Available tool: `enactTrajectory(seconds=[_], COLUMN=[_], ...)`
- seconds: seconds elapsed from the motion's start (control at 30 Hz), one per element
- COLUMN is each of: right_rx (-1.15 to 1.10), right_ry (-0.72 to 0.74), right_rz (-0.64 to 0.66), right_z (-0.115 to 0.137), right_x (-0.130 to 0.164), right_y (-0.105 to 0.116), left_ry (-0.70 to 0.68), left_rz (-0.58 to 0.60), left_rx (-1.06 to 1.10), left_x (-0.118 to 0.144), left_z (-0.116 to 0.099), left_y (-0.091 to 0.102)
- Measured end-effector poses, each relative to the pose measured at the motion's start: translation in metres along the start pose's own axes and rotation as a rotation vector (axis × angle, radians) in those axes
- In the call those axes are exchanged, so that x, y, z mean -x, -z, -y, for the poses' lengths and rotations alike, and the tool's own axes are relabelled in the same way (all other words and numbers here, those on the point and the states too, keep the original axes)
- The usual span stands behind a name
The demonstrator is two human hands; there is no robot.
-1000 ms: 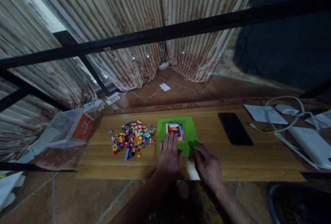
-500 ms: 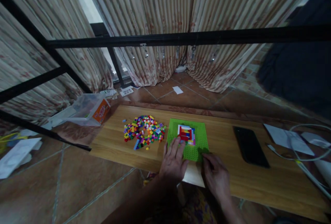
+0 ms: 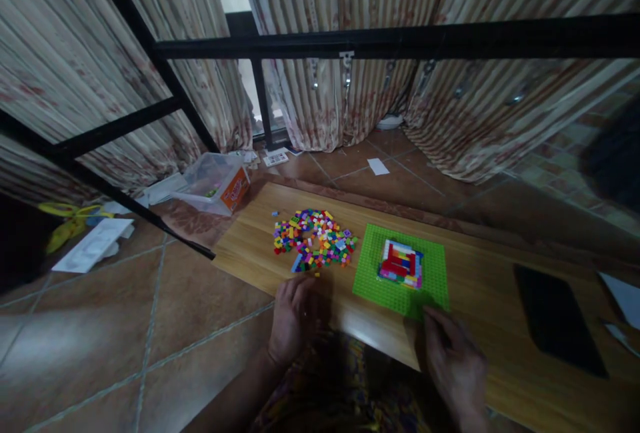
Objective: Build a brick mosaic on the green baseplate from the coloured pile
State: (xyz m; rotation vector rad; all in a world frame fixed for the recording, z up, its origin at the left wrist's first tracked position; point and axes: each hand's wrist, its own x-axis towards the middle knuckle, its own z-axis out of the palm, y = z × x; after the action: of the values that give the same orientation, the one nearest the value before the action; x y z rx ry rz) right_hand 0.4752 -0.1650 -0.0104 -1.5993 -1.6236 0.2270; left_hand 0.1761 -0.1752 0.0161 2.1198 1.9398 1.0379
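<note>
A green baseplate (image 3: 365,259) lies flat on the wooden table, carrying a small rectangular build of coloured bricks (image 3: 401,263) with red ones on top. My right hand (image 3: 454,359) is at the plate's near right corner, thumb and forefinger closed on its edge. Over the table's front edge, left of the plate, is my left hand (image 3: 293,319). Its fingers are loosely bent and somewhat apart, with nothing visible in them. Just beyond that hand spreads a pile of small loose toy bricks (image 3: 330,239) in many colours, including a longer light blue one (image 3: 297,263) at its near side.
A dark flat phone-like slab (image 3: 557,319) lies on the table (image 3: 240,239) at the right, with white paper and a cable beyond. A clear plastic box (image 3: 213,186) with an orange label stands on the floor at the left. A black metal rail (image 3: 300,46) crosses behind.
My left hand has left the brick build and moved left toward the loose bricks. My right hand stays at the plate's corner. The view has turned left.
</note>
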Motion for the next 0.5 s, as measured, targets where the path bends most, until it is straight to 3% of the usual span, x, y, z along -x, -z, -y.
enactTrajectory(seconds=[0.07,0.17,0.5], right_rx=[-0.013,-0.029,-0.032], right_ry=[-0.006,-0.024,-0.04], right_rz=[0.018,0.035,0.073], right_z=[0.005,0.008,0.005], right_x=[0.0,0.0,0.001], right_y=[-0.005,-0.009,-0.01], left_ry=[0.107,0.199,0.282], left_rz=[-0.051,-0.007,0.121], left_rx=[-0.054,-0.148,-0.304], left_x=[-0.009,-0.023,-0.05], left_z=[0.012,0.026,0.036], left_y=[0.005,0.008,0.007])
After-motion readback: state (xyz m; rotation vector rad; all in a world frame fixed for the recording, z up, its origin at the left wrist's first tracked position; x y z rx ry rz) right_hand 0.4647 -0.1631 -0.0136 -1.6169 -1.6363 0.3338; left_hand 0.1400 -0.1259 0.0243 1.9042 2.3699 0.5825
